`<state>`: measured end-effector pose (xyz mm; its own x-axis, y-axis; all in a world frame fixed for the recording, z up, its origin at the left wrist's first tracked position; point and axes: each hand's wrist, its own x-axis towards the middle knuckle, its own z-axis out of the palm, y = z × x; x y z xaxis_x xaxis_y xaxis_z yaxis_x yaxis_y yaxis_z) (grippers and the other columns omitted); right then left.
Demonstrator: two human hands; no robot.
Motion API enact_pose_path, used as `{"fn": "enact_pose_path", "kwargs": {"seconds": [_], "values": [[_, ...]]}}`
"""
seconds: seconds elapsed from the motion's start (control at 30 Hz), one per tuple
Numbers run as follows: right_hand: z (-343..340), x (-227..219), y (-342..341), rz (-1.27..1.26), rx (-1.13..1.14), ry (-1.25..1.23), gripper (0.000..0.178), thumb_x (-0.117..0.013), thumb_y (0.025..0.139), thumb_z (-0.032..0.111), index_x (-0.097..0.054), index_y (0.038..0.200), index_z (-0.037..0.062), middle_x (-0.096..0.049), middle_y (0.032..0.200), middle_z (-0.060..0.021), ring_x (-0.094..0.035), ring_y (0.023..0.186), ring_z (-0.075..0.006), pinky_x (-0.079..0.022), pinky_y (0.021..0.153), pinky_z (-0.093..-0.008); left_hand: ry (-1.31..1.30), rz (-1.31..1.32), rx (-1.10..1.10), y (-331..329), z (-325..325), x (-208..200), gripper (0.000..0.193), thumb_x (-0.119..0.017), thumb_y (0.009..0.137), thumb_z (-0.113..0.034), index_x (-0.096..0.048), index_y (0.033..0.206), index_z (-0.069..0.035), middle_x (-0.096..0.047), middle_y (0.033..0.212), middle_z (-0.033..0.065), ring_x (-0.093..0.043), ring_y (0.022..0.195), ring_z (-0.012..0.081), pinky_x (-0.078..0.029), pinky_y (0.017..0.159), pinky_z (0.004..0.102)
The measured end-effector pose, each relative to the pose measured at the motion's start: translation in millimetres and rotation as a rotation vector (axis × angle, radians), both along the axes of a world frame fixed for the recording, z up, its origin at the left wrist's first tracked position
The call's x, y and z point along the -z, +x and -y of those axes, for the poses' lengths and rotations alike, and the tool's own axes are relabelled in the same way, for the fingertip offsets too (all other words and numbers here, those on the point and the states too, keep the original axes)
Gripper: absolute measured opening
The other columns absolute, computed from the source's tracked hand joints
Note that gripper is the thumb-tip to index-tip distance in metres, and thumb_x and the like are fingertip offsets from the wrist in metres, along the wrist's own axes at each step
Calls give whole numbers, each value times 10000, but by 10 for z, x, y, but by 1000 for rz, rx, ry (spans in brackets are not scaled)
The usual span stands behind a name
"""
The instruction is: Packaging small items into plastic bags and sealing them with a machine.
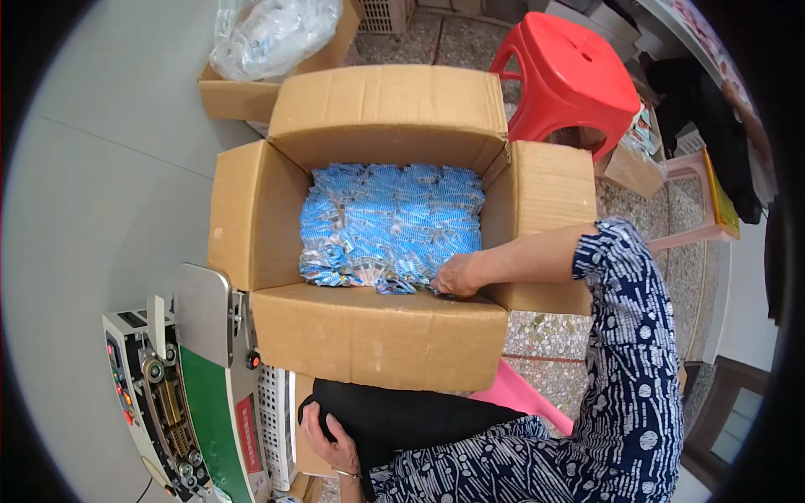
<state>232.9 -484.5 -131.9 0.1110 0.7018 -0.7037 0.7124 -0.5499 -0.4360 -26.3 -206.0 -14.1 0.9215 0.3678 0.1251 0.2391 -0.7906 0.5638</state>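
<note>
An open cardboard box [381,339] stands in front of me with its flaps folded outward. Inside, small blue-and-white plastic packets [394,214] lie packed in several rows. My right hand [458,275] reaches over the right flap into the near right corner of the box. Its fingers are curled at the edge of the packets and seem to grip one; the fingertips are partly hidden. My left hand [332,440] lies on my black-clad knee [394,419], fingers spread and holding nothing.
A red plastic stool [574,80] stands beyond the box on the right. At the far left, clear plastic bags [277,38] fill another carton [243,99]. A green-and-white machine [210,402] with rollers stands at the lower left. Another person's dark-clothed leg [708,126] shows at the far right.
</note>
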Motion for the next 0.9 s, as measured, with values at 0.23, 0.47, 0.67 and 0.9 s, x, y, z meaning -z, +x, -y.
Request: {"fn": "enact_pose_path", "kwargs": {"seconds": [0.23, 0.47, 0.67, 0.9], "values": [[74, -45, 185, -9, 85, 181, 171, -521, 709, 95, -590, 841, 11, -603, 730, -175, -608, 724, -316, -461, 599, -428, -48, 55, 11, -43, -36, 60, 251, -510, 874, -43, -528, 1108, 44, -544, 1100, 187, -523, 1029, 319, -407, 903, 369], [289, -1749, 372, -12, 397, 241, 147, -528, 713, 74, -594, 806, -19, -576, 638, -121, -601, 556, -190, -500, 455, -315, -286, 180, 18, -106, -82, 86, 316, -578, 823, -30, -517, 1128, 27, -540, 1127, 166, -519, 1035, 306, -415, 887, 357], [-195, -2933, -223, 150, 19, 411, 198, -568, 730, 143, -582, 752, -54, -563, 623, -194, -588, 613, -272, -479, 558, -391, -424, 322, 473, 320, 347, -836, 761, -742, 682, -108, -343, 1319, 9, -376, 1344, 179, -366, 1243, 299, -282, 1041, 381], [-921, -3273, -1182, -87, -231, 522, 225, -599, 748, 167, -603, 788, -54, -600, 660, -178, -595, 572, -246, -492, 518, -352, -859, 7, 627, 15, 558, -1052, 519, -746, 675, -81, -497, 1119, 15, -586, 1021, 86, -574, 895, 174, -470, 806, 307]]}}
